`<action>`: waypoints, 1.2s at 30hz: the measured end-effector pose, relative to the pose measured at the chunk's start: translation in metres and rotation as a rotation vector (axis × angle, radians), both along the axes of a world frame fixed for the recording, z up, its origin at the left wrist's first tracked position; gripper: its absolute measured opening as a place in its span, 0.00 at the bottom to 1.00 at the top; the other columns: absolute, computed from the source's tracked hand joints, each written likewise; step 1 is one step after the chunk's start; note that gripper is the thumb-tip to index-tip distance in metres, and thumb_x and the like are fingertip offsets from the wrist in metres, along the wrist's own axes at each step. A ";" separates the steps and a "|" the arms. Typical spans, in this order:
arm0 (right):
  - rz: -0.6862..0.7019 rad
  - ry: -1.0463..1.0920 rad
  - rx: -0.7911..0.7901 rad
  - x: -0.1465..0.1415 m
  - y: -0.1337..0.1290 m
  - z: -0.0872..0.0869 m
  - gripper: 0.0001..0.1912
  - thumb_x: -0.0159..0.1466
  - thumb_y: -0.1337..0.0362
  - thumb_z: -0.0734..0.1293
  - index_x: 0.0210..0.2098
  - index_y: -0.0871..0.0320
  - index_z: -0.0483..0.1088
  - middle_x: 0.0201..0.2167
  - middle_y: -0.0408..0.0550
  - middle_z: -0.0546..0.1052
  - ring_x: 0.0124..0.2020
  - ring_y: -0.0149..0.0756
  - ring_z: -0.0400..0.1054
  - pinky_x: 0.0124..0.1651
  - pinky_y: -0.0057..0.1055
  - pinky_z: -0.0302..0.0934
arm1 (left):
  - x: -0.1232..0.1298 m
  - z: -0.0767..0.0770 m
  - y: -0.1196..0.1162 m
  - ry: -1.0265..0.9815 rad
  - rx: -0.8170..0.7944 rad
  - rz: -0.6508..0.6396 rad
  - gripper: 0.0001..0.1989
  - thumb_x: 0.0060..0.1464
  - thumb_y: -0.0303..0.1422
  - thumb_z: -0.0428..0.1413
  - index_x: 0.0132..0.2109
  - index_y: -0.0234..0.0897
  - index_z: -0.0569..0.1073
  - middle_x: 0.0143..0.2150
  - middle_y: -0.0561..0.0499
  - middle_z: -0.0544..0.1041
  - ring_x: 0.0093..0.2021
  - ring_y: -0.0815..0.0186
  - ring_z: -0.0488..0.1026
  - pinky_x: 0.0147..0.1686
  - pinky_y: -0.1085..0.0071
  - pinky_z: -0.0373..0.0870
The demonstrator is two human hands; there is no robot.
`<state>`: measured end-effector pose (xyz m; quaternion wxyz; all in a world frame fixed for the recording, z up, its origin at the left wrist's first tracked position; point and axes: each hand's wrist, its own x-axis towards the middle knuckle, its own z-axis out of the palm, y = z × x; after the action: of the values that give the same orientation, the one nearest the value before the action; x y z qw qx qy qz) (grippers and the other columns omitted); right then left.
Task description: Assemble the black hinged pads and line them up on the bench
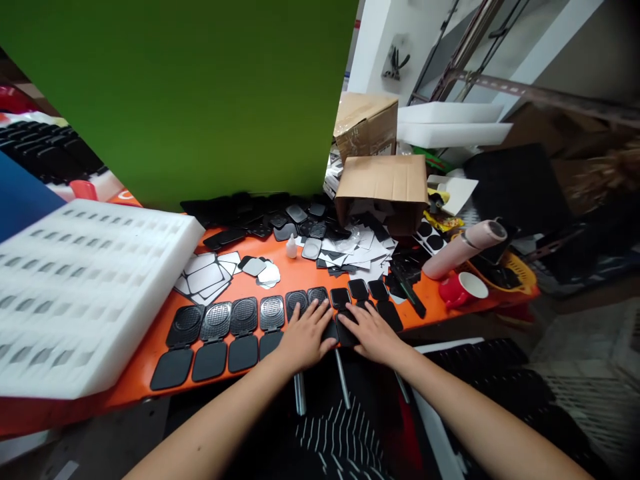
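Note:
A row of black hinged cases lies unfolded along the near edge of the orange table; one at the left shows a ridged lid and a smooth square half. My left hand rests flat over cases right of the row's middle, fingers spread, its fingertips on a ridged lid. Beside it, my right hand lies on a smooth black panel, also with stretched fingers. Neither hand grips anything. The parts beneath my palms are hidden. Further right sit smaller smooth black squares.
White foam tray with slots at left. Behind the row are loose white-and-black sheets, a small white bottle and piled black parts. At right: a dark tool, pink flask, red mug, cardboard box.

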<state>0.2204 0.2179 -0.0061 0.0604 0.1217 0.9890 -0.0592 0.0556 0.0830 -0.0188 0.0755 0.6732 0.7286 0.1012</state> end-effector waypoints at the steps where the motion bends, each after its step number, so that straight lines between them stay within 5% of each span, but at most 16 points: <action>1: 0.021 0.010 -0.037 0.003 0.000 0.005 0.39 0.47 0.67 0.68 0.57 0.53 0.52 0.60 0.55 0.50 0.58 0.42 0.48 0.58 0.44 0.36 | 0.003 -0.003 0.005 -0.001 -0.007 -0.004 0.32 0.52 0.47 0.44 0.61 0.42 0.47 0.63 0.50 0.47 0.61 0.54 0.43 0.55 0.47 0.40; 4: -0.021 0.098 -0.240 0.012 0.008 0.023 0.26 0.53 0.70 0.63 0.51 0.51 0.61 0.55 0.50 0.61 0.52 0.39 0.57 0.54 0.39 0.49 | 0.005 -0.011 0.010 -0.001 -0.019 0.000 0.33 0.53 0.48 0.42 0.62 0.41 0.45 0.63 0.49 0.48 0.61 0.54 0.43 0.55 0.46 0.38; 7: -0.324 0.248 -0.541 0.005 0.027 0.033 0.16 0.60 0.65 0.57 0.47 0.54 0.63 0.39 0.49 0.73 0.36 0.35 0.68 0.37 0.31 0.62 | 0.004 -0.015 0.008 -0.007 -0.012 0.006 0.32 0.53 0.49 0.40 0.62 0.42 0.44 0.63 0.50 0.47 0.62 0.55 0.42 0.56 0.47 0.35; 9: -0.499 0.243 -0.722 -0.010 0.042 0.030 0.16 0.60 0.61 0.57 0.48 0.57 0.60 0.28 0.45 0.73 0.23 0.31 0.66 0.24 0.26 0.60 | 0.004 -0.015 0.007 -0.008 -0.006 0.011 0.32 0.53 0.49 0.39 0.62 0.42 0.43 0.64 0.51 0.46 0.62 0.55 0.42 0.56 0.47 0.33; 12: -0.567 0.124 -0.827 -0.037 0.057 0.014 0.14 0.59 0.62 0.59 0.43 0.58 0.61 0.19 0.38 0.68 0.15 0.26 0.61 0.18 0.22 0.55 | 0.005 -0.015 0.007 -0.008 -0.005 0.008 0.32 0.53 0.49 0.39 0.62 0.42 0.43 0.64 0.50 0.46 0.62 0.55 0.42 0.56 0.48 0.32; 18: -0.606 0.070 -0.706 -0.063 0.048 -0.010 0.17 0.56 0.64 0.62 0.45 0.59 0.61 0.19 0.41 0.70 0.16 0.29 0.64 0.21 0.25 0.57 | 0.006 -0.014 0.009 -0.024 -0.025 0.030 0.32 0.53 0.48 0.40 0.61 0.42 0.46 0.63 0.50 0.48 0.61 0.54 0.44 0.56 0.47 0.34; 23: -0.631 0.165 -0.438 -0.043 0.035 0.003 0.23 0.56 0.59 0.63 0.51 0.59 0.59 0.36 0.52 0.71 0.38 0.40 0.66 0.40 0.33 0.57 | 0.010 -0.008 0.015 -0.022 -0.020 0.086 0.31 0.52 0.49 0.42 0.60 0.40 0.52 0.62 0.48 0.53 0.60 0.52 0.46 0.55 0.45 0.34; 26: -0.502 0.148 -0.211 -0.015 0.034 0.008 0.26 0.58 0.54 0.59 0.54 0.54 0.56 0.48 0.54 0.65 0.49 0.43 0.59 0.48 0.37 0.53 | 0.015 -0.005 0.019 -0.004 0.007 0.104 0.31 0.52 0.47 0.43 0.59 0.39 0.53 0.62 0.47 0.53 0.61 0.52 0.45 0.55 0.46 0.33; 29: -0.278 -0.008 -0.120 0.013 0.034 0.002 0.40 0.49 0.50 0.67 0.58 0.50 0.49 0.59 0.52 0.52 0.59 0.46 0.43 0.56 0.44 0.42 | 0.021 -0.006 0.023 0.014 0.031 0.071 0.32 0.51 0.48 0.43 0.61 0.40 0.49 0.63 0.47 0.48 0.61 0.52 0.42 0.55 0.47 0.34; 32: -0.176 -0.050 -0.034 0.030 0.030 -0.007 0.45 0.46 0.62 0.70 0.59 0.50 0.46 0.61 0.51 0.47 0.60 0.45 0.40 0.58 0.47 0.36 | 0.026 -0.010 0.027 0.013 0.025 0.022 0.35 0.50 0.51 0.43 0.61 0.41 0.47 0.63 0.46 0.46 0.61 0.51 0.42 0.55 0.46 0.34; 36: -0.112 0.014 -0.079 0.041 0.028 0.002 0.40 0.46 0.74 0.66 0.57 0.50 0.52 0.60 0.50 0.52 0.58 0.43 0.47 0.56 0.42 0.46 | 0.026 -0.018 0.028 0.027 0.041 0.006 0.36 0.49 0.53 0.42 0.61 0.42 0.46 0.64 0.47 0.45 0.61 0.53 0.42 0.55 0.47 0.34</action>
<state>0.2617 0.2462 -0.0037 0.0550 0.1738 0.9779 -0.1022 0.0817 0.1112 -0.0366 0.0515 0.6739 0.7292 0.1072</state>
